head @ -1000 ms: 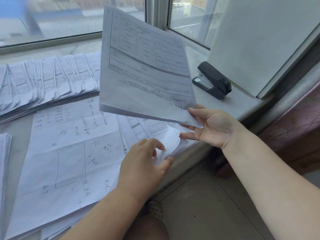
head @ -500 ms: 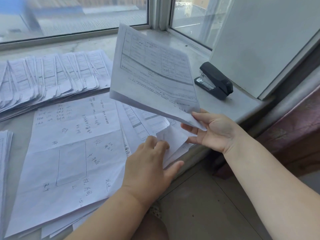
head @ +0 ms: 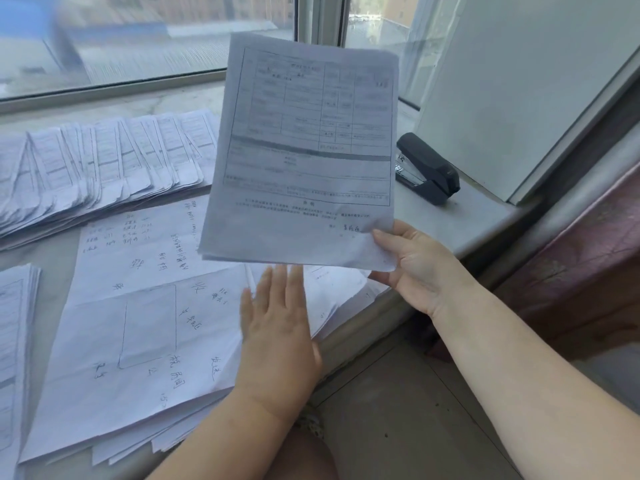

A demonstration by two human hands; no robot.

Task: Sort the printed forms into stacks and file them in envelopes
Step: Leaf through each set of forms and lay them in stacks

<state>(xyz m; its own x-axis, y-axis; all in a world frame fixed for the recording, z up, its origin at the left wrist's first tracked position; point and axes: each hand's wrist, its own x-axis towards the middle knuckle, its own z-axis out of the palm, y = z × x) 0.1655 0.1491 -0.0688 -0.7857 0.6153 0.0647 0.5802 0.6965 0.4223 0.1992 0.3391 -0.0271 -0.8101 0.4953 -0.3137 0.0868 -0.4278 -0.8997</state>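
My right hand [head: 412,268] pinches the lower right corner of a thin bundle of printed forms [head: 304,150], held upright above the sill with its table side facing me. My left hand [head: 277,327] lies flat with straight fingers on a stack of forms [head: 332,299] at the sill's front edge, just under the held bundle. A large white sheet with handwriting and a drawn rectangle [head: 138,327] lies to the left of that hand. A fanned row of forms [head: 104,164] runs along the back left. Another stack [head: 14,341] sits at the far left edge.
A black stapler [head: 429,168] stands on the stone window sill [head: 460,220] to the right of the held bundle. A pale board [head: 526,91] leans against the right wall. Window glass runs along the back. The floor [head: 415,410] lies below the sill edge.
My right hand raised the bundle and turned it upright to face me. My left hand let go of the curled paper corner and flattened onto the stack.
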